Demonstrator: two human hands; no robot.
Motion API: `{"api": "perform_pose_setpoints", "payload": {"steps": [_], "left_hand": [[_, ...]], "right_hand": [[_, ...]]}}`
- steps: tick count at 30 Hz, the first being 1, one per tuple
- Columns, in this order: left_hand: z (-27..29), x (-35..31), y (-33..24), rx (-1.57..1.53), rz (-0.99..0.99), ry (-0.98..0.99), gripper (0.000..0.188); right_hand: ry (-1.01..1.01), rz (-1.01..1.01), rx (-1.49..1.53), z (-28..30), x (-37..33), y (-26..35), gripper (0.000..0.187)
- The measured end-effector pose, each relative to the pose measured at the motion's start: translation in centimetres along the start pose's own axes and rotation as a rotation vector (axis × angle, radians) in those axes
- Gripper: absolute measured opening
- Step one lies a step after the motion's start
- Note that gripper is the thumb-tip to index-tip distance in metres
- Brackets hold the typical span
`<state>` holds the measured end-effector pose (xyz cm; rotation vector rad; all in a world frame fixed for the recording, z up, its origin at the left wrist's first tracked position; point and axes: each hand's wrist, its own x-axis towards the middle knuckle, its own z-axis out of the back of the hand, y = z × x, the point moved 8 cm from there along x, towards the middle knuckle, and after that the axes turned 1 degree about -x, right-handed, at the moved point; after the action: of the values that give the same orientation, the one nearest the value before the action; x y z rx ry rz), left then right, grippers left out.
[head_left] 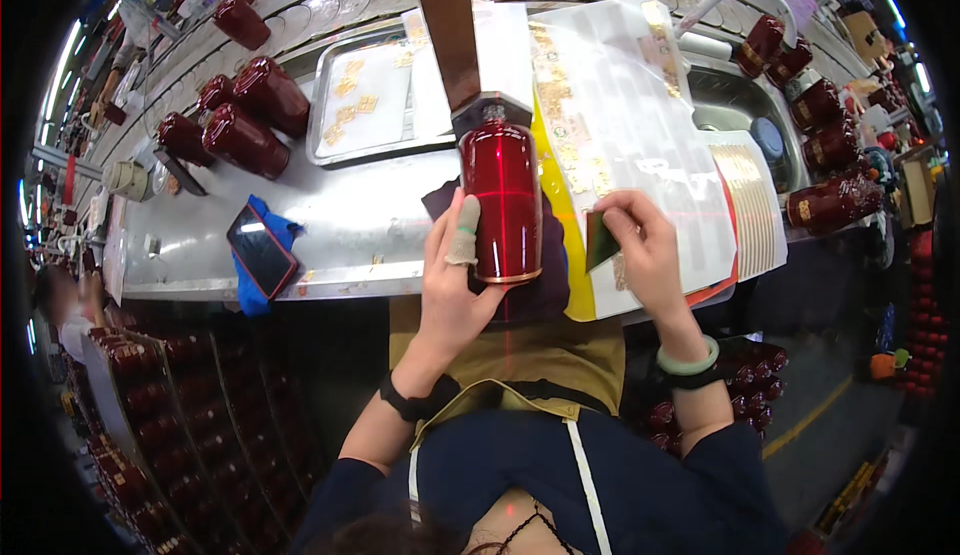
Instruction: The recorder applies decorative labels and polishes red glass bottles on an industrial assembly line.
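Observation:
A glossy red bottle (505, 195) lies at the bench's near edge on a dark cloth (553, 285), its neck pointing away from me. A red laser cross falls on its side. My left hand (455, 275) is closed round the bottle's left side, with pale coverings on a finger. To the right of the bottle, my right hand (645, 245) pinches a small dark green flat piece (600, 242) between thumb and fingers. It hovers over white sheets (630, 105) that carry gold decals. The bottle's underside is hidden.
A brown post (447, 25) rises beyond the bottle. Left are a metal tray (318, 105) with gold decals, a phone (262, 250) on blue cloth and several red bottles (245, 140). At the right stand a sink (735, 85), a ribbed pale sheet (748, 205) and more bottles (832, 203).

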<state>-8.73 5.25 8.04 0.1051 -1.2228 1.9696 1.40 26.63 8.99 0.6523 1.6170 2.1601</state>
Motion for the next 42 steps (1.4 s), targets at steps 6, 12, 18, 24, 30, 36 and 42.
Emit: {"api": "perform_pose_setpoints", "payload": {"steps": [6,12,18,24,30,36,42], "left_hand": [[0.0,0.2,0.1,0.008,-0.017,0.027,0.098],[-0.5,0.1,0.2,0.01,0.007,0.038,0.096],[-0.7,0.1,0.4,-0.024,0.013,0.046,0.101],[-0.8,0.1,0.5,-0.018,0.019,0.03,0.098],[-0.4,-0.2,0.6,0.006,0.035,0.029,0.1],[-0.6,0.1,0.0,0.047,0.033,0.033,0.1],[-2.5,1.2,0.1,-0.051,0.008,0.037,0.099]], "right_hand": [[-0.013,0.181,-0.49,4.4,7.8,0.1,0.015],[0.191,0.127,-1.018,3.0,9.4,-5.3,0.013],[0.268,0.362,-0.969,2.9,5.9,-4.1,0.034],[0.053,0.321,-1.395,5.4,2.8,-6.9,0.043],[0.029,0.179,-1.494,10.2,8.8,-10.2,0.031],[-0.172,0.042,-0.911,23.0,22.1,-17.1,0.019],[-0.448,-0.756,0.067,38.2,21.3,-29.0,0.023]]}}
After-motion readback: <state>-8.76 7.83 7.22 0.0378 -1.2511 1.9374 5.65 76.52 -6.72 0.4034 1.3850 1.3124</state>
